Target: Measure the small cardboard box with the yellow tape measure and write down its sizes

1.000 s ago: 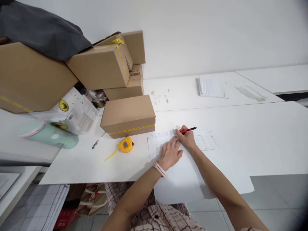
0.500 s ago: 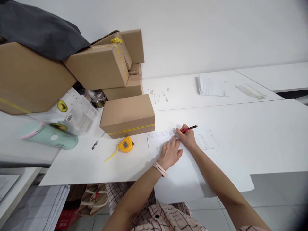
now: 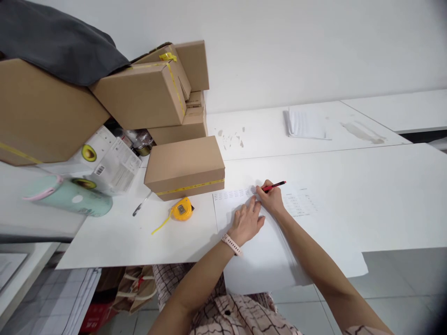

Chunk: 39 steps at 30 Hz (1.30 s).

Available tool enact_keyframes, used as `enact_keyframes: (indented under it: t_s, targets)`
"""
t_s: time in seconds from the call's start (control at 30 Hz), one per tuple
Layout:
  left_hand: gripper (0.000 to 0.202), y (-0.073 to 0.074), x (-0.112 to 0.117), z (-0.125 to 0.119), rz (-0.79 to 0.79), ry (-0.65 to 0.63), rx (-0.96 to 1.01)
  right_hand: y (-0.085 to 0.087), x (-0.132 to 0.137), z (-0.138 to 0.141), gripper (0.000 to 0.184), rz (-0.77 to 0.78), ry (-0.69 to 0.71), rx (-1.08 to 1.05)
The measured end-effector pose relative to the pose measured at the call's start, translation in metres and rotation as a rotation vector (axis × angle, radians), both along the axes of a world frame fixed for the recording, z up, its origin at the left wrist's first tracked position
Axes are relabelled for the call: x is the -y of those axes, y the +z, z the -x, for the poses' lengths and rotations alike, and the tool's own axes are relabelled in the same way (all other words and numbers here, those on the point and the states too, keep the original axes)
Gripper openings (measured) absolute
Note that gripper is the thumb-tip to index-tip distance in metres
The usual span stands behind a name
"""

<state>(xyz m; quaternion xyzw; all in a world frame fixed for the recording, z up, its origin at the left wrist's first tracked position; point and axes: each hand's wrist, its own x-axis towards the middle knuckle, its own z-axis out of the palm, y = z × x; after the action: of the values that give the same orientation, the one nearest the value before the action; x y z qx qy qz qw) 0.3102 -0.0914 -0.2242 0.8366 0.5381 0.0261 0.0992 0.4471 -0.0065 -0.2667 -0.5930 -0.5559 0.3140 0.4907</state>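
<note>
My right hand (image 3: 272,197) is closed round a red and black pen (image 3: 278,185), its writing end down at the printed rows of a white sheet of paper (image 3: 254,265). Spread flat on that sheet, my left hand (image 3: 247,221) rests with its fingertips just below the same rows. A second printed sheet (image 3: 314,223) lies to the right, partly under my right forearm. Left of the papers sits a yellow tape measure (image 3: 181,209) with a short length of tape pulled out. Behind it stands a closed cardboard box (image 3: 185,163) with yellow tape along its side.
More cardboard boxes (image 3: 139,100) are stacked at the back left, a dark cloth (image 3: 59,42) over them. A mint-green tumbler (image 3: 80,197), avocado-printed cartons (image 3: 115,163) and a clear pen (image 3: 141,204) are at the left. A paper stack (image 3: 305,123) lies near the wall.
Both hands stay in place on the paper, and the pen has barely shifted. The whole view has moved very slightly.
</note>
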Motion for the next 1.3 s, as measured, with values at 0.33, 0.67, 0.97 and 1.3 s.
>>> enact_keyframes:
  t_s: [0.33, 0.67, 0.97, 1.3]
  targets:
    - [0.053, 0.0, -0.0002, -0.0001, -0.009, -0.003, -0.009, -0.001, -0.0008, -0.0007, 0.029, 0.003, 0.0, 0.015]
    - [0.053, -0.0037, -0.0003, -0.0003, -0.023, 0.001, -0.003, 0.0024, 0.0007, -0.0009, 0.029, 0.007, -0.015, 0.017]
    - [0.052, -0.003, 0.0007, 0.0001, -0.038, 0.003, -0.002, 0.0039, 0.001, -0.0006, 0.028, 0.013, -0.036, 0.009]
    - [0.051, -0.0043, 0.0007, -0.0004, -0.052, 0.001, 0.001, 0.0038, 0.0009, -0.0013, 0.027, 0.019, -0.05, 0.025]
